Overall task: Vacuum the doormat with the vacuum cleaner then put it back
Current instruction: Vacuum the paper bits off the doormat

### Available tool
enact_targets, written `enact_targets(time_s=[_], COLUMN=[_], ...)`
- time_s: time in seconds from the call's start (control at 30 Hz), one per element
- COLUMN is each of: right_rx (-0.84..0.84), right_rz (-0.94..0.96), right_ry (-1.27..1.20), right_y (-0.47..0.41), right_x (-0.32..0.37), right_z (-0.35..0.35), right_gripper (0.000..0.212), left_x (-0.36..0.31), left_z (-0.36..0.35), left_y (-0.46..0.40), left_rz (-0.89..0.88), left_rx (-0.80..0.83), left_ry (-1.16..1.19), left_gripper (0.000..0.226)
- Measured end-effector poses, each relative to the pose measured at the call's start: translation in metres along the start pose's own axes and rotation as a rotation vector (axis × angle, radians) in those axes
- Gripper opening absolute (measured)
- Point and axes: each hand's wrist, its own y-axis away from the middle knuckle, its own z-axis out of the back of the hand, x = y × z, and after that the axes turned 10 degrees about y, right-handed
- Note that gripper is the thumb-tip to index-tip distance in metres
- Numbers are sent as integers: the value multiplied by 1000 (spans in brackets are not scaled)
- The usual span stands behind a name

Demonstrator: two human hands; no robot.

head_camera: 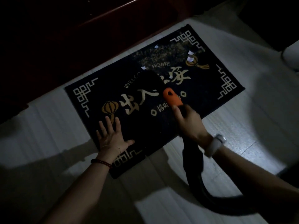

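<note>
A black doormat with gold lettering and lanterns lies slanted on the pale floor. Dusty grit and a few white paper scraps cover its far part. My left hand lies flat with spread fingers on the mat's near edge. My right hand grips the vacuum cleaner's handle, whose orange part sticks out ahead of my fingers. The black nozzle rests on the mat's middle, over the "WELCOME" lettering. A black hose curves back from under my right wrist.
A dark red wooden door or threshold runs along the mat's far side. A pale rounded object sits at the right edge. Light tiled floor surrounds the mat; the scene is dim.
</note>
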Motion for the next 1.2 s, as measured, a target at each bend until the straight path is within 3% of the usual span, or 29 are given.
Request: enact_targets(time_s=[0.27, 0.43, 0.63, 0.9, 1.2], right_rx=[-51, -23, 21, -87, 6], right_rz=[165, 59, 4, 72, -163], right_ry=[116, 99, 40, 95, -76], right_y=[-104, -88, -32, -105, 18], right_x=[63, 44, 9, 54, -25], right_z=[-11, -4, 12, -4, 14], right_gripper=[45, 46, 30, 48, 33], left_x=[-5, -5, -7, -5, -8], left_z=[3, 5, 4, 5, 4], left_y=[1, 0, 1, 1, 1], left_rz=[-9, -6, 15, 2, 39], left_rx=[16, 57, 40, 36, 45], left_ry=[31, 39, 54, 39, 45], left_gripper=[110, 111, 109, 111, 107])
